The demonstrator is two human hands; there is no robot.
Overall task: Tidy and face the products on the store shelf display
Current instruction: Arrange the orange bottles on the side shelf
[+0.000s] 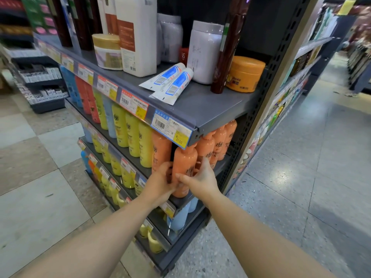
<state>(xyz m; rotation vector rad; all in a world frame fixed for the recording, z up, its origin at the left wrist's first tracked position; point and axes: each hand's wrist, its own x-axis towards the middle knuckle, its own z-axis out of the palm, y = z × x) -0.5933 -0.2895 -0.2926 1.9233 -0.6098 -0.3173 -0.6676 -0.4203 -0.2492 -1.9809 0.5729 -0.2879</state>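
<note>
Orange plastic fills my grip: the orange bottle [183, 167] stands at the front right corner of the second shelf [221, 167], and everything else I place from it. My left hand [160, 182] curls around its left side, fingers closed against the plastic, and my right hand [197, 178] wraps its right side with the thumb pressed across the lower front, so both hands are closed on this one bottle. The bottle is upright, its printed side turned toward me, its base at the shelf's front edge.

Behind it, deeper in the shelf, more orange bottles [216, 143] line up in a row. Just to its left stands another orange one, then the yellow bottles [132, 133] running further left. Directly above it hangs a price tag [171, 128] on the edge of the top shelf [210, 105], where two white-and-blue tubes [170, 83] lie flat beside an orange jar [246, 74]. Below the bottle, pale blue bottles [180, 217] sit on the next shelf down.
</note>
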